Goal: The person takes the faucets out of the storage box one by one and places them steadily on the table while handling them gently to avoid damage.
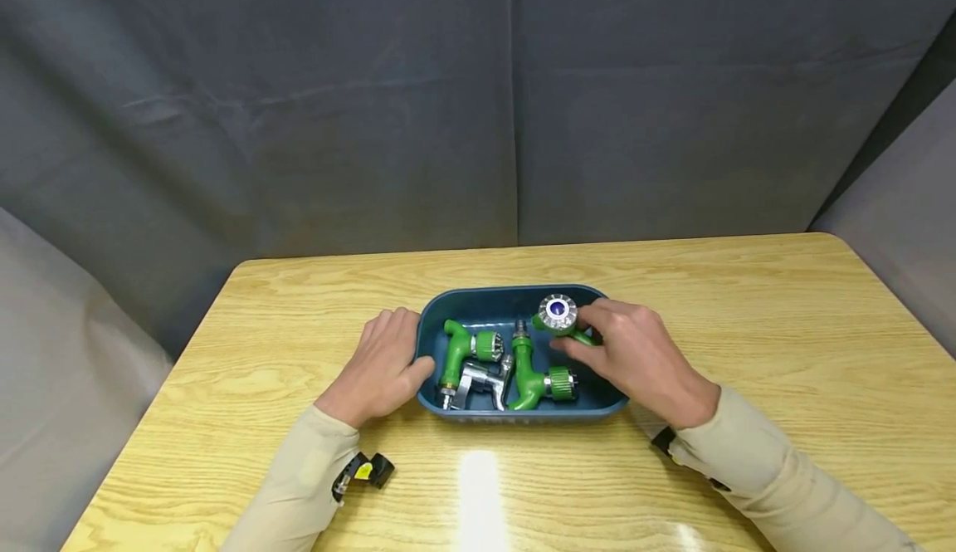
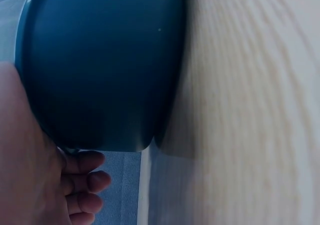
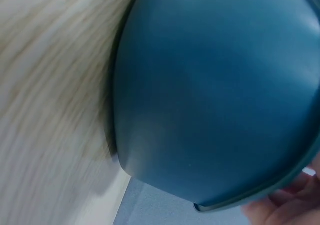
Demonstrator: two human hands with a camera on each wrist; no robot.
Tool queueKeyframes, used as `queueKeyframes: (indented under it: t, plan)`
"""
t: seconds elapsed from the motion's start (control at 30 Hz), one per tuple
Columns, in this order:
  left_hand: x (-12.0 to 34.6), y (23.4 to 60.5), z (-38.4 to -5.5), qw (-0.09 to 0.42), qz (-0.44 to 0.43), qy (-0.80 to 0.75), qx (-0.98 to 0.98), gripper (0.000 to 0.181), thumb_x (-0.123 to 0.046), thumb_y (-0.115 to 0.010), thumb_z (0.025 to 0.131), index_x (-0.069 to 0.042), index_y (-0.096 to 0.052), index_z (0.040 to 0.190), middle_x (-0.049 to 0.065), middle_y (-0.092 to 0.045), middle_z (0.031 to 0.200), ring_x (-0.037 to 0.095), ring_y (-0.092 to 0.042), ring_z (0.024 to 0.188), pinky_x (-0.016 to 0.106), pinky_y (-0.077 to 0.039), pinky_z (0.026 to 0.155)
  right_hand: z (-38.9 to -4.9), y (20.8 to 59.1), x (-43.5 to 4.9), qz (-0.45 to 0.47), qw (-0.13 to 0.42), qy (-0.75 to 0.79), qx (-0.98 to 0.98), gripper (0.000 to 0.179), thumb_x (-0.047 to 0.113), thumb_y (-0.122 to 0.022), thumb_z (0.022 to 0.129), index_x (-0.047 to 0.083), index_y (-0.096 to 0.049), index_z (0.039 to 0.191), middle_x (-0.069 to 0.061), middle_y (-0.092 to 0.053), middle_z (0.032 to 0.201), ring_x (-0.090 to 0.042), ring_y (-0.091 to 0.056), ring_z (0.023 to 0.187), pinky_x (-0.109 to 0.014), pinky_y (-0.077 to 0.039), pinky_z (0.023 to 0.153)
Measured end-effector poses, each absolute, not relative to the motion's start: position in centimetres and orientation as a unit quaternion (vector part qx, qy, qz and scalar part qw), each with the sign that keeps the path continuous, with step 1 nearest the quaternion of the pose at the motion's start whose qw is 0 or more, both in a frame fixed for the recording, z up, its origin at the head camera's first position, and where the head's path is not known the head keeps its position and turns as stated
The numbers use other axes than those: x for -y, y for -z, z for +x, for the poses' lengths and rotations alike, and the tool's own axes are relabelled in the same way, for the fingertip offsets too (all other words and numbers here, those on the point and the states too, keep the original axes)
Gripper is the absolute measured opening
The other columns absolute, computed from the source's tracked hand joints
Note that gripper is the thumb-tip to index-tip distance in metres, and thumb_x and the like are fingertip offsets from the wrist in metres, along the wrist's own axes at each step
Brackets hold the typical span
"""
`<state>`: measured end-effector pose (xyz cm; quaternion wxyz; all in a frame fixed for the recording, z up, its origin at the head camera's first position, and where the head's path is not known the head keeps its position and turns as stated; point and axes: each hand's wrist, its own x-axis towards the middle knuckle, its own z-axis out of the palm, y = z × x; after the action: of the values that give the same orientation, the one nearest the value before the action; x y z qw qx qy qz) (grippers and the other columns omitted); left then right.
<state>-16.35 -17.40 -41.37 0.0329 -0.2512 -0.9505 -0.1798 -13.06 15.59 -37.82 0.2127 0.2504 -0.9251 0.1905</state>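
Note:
A dark blue tray (image 1: 485,295) stands on the wooden table (image 1: 747,328) and holds several green garden-hose nozzles. My right hand (image 1: 578,336) reaches into its right end and grips a green nozzle with a chrome dial head (image 1: 557,311), raised at the back right corner. My left hand (image 1: 407,340) lies flat on the table against the tray's left wall, thumb touching the wall. Two more green nozzles (image 1: 466,349) (image 1: 534,378) and a chrome lever (image 1: 478,382) lie inside. The left wrist view shows the tray wall (image 2: 100,65) beside my left hand (image 2: 75,185). The right wrist view shows the tray's outside (image 3: 210,100) and right fingertips (image 3: 285,207).
Grey cloth (image 1: 448,104) hangs behind the table and at both sides. The table's back edge (image 1: 523,246) runs just beyond the tray. Bare wood lies to the left, right and front of the tray. A black wrist camera (image 1: 362,473) sits on my left sleeve.

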Motion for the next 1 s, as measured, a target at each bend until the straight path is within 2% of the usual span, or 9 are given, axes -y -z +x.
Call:
queueKeyframes:
  t: [0.1,0.3,0.43,0.77,1.0]
  plan:
    - [17.3,41.4,-16.3,0.032,-0.251,0.18,0.951,0.033,-0.025,-0.054,0.088,-0.005,-0.053,0.113,0.003,-0.045,0.093,0.021,-0.035,0.089,0.039,-0.03,0.089,-12.9,37.7,-15.7,0.245,0.215,-0.199,0.924,0.024,0.027,-0.09,0.077,0.008,-0.075,0.081,-0.002,-0.072,0.074,-0.005,-0.058,0.058,-0.02,-0.047,0.052]
    - [17.1,41.3,-16.3,0.029,-0.251,0.179,0.951,0.034,-0.025,-0.053,0.088,-0.004,-0.053,0.114,0.003,-0.044,0.093,0.021,-0.034,0.089,0.038,-0.029,0.088,-12.5,37.4,-16.0,0.225,0.213,-0.212,0.927,0.026,0.028,-0.087,0.081,0.011,-0.067,0.077,0.005,-0.056,0.064,-0.001,-0.038,0.052,-0.018,-0.034,0.047]
    - [17.1,41.3,-16.3,0.027,-0.25,0.178,0.951,0.034,-0.026,-0.053,0.088,-0.004,-0.053,0.115,0.003,-0.045,0.094,0.021,-0.034,0.09,0.039,-0.029,0.088,-12.3,37.2,-16.2,0.216,0.213,-0.218,0.928,0.027,0.029,-0.086,0.083,0.013,-0.065,0.077,0.005,-0.054,0.063,-0.001,-0.037,0.051,-0.019,-0.033,0.047]
    - [17.3,41.4,-16.3,0.028,-0.248,0.176,0.952,0.035,-0.028,-0.051,0.088,-0.005,-0.053,0.114,0.004,-0.045,0.095,0.022,-0.035,0.09,0.04,-0.031,0.089,-11.8,36.2,-17.0,0.192,0.207,-0.233,0.931,0.018,0.028,-0.082,0.087,0.013,-0.072,0.083,0.004,-0.064,0.069,-0.003,-0.042,0.056,-0.021,-0.037,0.053]
    - [17.3,41.3,-16.3,0.026,-0.247,0.177,0.952,0.036,-0.027,-0.051,0.088,-0.004,-0.053,0.115,0.005,-0.045,0.096,0.023,-0.035,0.091,0.041,-0.031,0.091,-11.4,36.2,-17.4,0.184,0.206,-0.243,0.93,0.017,0.027,-0.081,0.088,0.014,-0.072,0.083,0.006,-0.062,0.07,-0.002,-0.041,0.058,-0.021,-0.035,0.054]
